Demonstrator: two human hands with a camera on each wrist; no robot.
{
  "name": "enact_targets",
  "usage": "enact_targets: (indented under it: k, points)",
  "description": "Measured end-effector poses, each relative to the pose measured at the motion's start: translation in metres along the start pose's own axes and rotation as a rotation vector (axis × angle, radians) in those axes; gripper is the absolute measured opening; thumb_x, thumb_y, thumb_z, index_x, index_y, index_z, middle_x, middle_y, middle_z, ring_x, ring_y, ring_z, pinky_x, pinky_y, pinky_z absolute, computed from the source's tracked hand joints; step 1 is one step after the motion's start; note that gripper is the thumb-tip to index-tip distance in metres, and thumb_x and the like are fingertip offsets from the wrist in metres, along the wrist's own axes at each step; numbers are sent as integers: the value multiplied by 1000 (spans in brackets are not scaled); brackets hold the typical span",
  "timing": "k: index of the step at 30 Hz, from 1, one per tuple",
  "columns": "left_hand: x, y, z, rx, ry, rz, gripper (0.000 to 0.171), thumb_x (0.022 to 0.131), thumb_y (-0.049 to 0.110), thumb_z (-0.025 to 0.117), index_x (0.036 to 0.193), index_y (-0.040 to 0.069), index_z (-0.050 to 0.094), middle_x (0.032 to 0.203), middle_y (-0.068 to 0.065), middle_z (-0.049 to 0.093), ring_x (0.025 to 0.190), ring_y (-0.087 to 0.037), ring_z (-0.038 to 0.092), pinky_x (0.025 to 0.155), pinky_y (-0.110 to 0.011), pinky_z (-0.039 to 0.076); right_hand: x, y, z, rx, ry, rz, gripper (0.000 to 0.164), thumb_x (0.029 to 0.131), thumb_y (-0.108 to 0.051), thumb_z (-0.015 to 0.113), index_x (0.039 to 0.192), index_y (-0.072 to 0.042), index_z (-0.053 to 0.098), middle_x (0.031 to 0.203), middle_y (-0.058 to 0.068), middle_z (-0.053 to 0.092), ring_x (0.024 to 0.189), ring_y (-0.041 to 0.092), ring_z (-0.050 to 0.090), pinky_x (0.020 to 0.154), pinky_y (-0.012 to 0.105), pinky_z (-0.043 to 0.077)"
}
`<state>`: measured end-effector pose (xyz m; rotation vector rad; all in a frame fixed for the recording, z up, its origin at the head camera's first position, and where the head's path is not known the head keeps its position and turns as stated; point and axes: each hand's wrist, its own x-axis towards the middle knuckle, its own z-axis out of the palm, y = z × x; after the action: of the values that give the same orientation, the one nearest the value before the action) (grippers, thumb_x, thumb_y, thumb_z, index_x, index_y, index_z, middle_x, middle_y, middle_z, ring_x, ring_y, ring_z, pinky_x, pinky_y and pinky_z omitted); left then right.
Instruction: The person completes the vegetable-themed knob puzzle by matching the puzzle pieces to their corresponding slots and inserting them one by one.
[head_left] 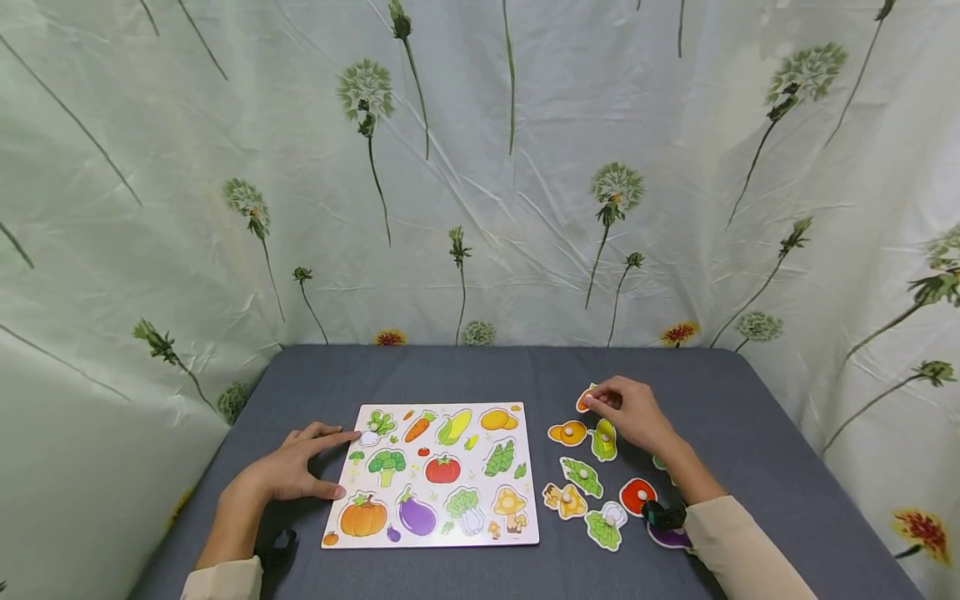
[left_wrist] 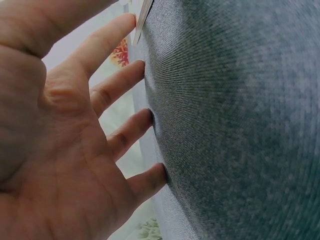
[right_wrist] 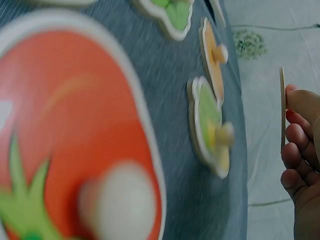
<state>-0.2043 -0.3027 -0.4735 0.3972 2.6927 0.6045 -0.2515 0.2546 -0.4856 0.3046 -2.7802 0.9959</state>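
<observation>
My left hand [head_left: 288, 468] lies spread at the left side of a white vegetable puzzle board [head_left: 480, 454], index finger and thumb on its edge. In the left wrist view its other fingertips [left_wrist: 150, 117] rest against the grey cloth. Right of the board, my right hand [head_left: 633, 412] pinches an orange carrot puzzle piece [head_left: 582, 403], partly covered by the fingers. The right wrist view shows that piece [right_wrist: 283, 112] edge-on, raised above the table. Just below this hand lie a corn piece [head_left: 603, 440] and a yellow-orange piece [head_left: 567, 432], each with a knob.
More knobbed pieces lie on the grey table [head_left: 427, 375]: a green one [head_left: 581, 477], mushrooms [head_left: 565, 502], a leafy cabbage [head_left: 604, 527], a tomato [head_left: 636, 492] and an eggplant [head_left: 670, 537] partly under the right wrist. A flower-printed curtain [head_left: 480, 208] hangs behind.
</observation>
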Motion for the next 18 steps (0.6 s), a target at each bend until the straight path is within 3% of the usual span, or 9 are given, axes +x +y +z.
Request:
enact_targets:
  k: [18]
  points:
    - [-2,3,-3,-20,-21,1,92,74,52,89,153,23,52,153,-22,41,133,-49,37,100,-78,34,15,-39,28,119,3,-134,10,90,-25,82,93,-16,77,84,-6,65,73,10,55,66,24,48]
